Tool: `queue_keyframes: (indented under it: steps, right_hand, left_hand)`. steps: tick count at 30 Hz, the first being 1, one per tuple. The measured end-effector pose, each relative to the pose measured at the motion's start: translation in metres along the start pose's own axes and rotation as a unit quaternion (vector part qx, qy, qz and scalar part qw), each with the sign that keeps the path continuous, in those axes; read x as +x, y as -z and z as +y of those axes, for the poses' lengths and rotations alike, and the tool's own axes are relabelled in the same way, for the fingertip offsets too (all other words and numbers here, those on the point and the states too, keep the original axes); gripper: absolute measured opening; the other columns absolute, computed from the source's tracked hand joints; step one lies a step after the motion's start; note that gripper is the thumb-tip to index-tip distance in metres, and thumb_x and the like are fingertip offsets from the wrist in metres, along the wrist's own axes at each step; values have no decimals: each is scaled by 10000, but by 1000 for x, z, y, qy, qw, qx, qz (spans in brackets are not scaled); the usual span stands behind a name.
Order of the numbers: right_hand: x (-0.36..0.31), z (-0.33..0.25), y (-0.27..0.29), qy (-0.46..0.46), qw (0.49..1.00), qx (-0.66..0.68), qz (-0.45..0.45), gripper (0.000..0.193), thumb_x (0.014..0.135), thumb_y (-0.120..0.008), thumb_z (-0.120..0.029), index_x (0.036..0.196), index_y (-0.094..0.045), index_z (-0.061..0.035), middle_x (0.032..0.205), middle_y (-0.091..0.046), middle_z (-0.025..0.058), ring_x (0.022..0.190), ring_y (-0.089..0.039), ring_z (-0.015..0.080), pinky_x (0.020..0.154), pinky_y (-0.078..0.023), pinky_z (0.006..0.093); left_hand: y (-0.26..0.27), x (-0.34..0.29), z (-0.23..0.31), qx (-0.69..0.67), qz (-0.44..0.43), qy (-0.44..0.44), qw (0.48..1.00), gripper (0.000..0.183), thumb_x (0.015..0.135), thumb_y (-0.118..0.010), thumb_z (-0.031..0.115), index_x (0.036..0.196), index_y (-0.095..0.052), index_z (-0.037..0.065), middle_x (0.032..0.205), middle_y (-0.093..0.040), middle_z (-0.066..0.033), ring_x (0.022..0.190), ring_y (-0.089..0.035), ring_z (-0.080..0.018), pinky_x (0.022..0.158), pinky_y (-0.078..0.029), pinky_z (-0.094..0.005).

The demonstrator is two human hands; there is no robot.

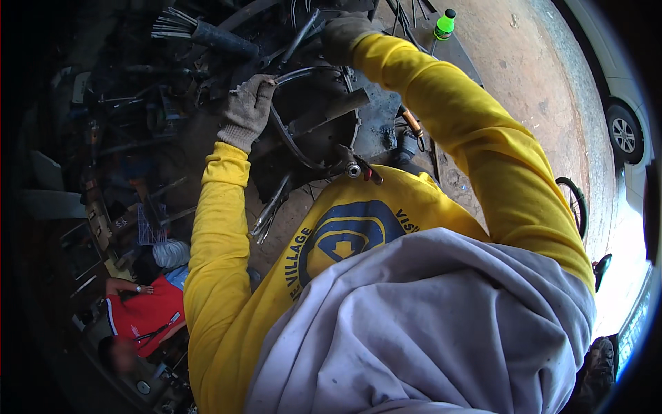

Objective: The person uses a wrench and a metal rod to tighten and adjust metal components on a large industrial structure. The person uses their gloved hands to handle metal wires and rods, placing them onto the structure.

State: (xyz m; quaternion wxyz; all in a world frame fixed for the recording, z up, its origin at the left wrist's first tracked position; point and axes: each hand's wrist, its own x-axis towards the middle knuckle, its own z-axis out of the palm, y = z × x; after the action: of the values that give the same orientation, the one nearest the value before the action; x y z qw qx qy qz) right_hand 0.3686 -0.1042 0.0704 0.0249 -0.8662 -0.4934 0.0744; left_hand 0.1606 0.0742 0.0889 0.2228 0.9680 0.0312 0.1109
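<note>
My left hand (249,110), in a grey knit work glove, is closed at the left end of a bent metal rod (293,146) that curves round in a loop. Farther off and to the right, my right hand (345,40), gloved too, reaches over the dark workbench. Its fingers are in shadow, so whatever it may hold does not show. A slanting metal bar (301,40) lies just left of it. Inside the loop a thick pipe (338,110) sticks out over the dark metal work surface. Nearer me is a round metal pipe end (353,170).
A tube full of thin rods (227,40) lies at the far left. An orange-handled tool (412,121) hangs right of the bench, and a green bottle (445,26) stands behind. Several rods (270,207) jut toward me. A person in red (148,310) is at left; a car (631,103) is at right.
</note>
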Motion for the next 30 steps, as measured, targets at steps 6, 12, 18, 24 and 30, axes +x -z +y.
queue_keyframes:
  steps: [6, 12, 18, 24, 30]
  right_hand:
    - [23, -14, -15, -28, 996, 23, 80, 304, 807, -698, -324, 1055, -753, -156, 1064, -717, 152, 1015, -679, 328, 880, -534, 439]
    - [9, -23, 4, 56, 996, 15, 71, 327, 819, -686, -312, 1097, -731, -145, 1099, -704, 164, 1040, -667, 332, 895, -528, 431]
    - [4, -13, 7, 98, 994, -5, 49, 354, 862, -638, -320, 1156, -702, -135, 1135, -695, 161, 1070, -657, 334, 916, -521, 436]
    - [13, 11, -10, -48, 885, 460, 46, 254, 934, -589, -238, 1129, -690, -110, 1048, -712, 146, 966, -687, 340, 844, -554, 387]
    - [-43, 67, -45, 132, 915, 308, 224, 262, 929, -617, -172, 1159, -673, -61, 1007, -700, 103, 946, -668, 224, 802, -542, 339]
  left_hand:
    - [-1, 4, 6, 19, 29, -21, 999, 305, 1013, -508, 343, 1052, -668, 86, 953, -704, -157, 856, -665, -365, 747, -517, -440]
    - [0, -6, 3, 23, 20, 18, 999, 303, 1016, -509, 336, 1062, -665, 80, 969, -702, -160, 886, -665, -363, 772, -521, -437]
    - [2, -5, 5, 21, 25, -7, 999, 287, 1016, -517, 326, 1073, -655, 80, 991, -703, -144, 908, -663, -354, 787, -526, -427]
    - [-2, 0, 4, 8, 33, -28, 999, 265, 1016, -520, 323, 1068, -656, 101, 985, -703, -132, 904, -663, -342, 781, -528, -418]
    - [-6, 0, 0, -5, 20, -3, 1000, 272, 1020, -519, 326, 1060, -655, 94, 993, -708, -123, 905, -674, -338, 776, -533, -414]
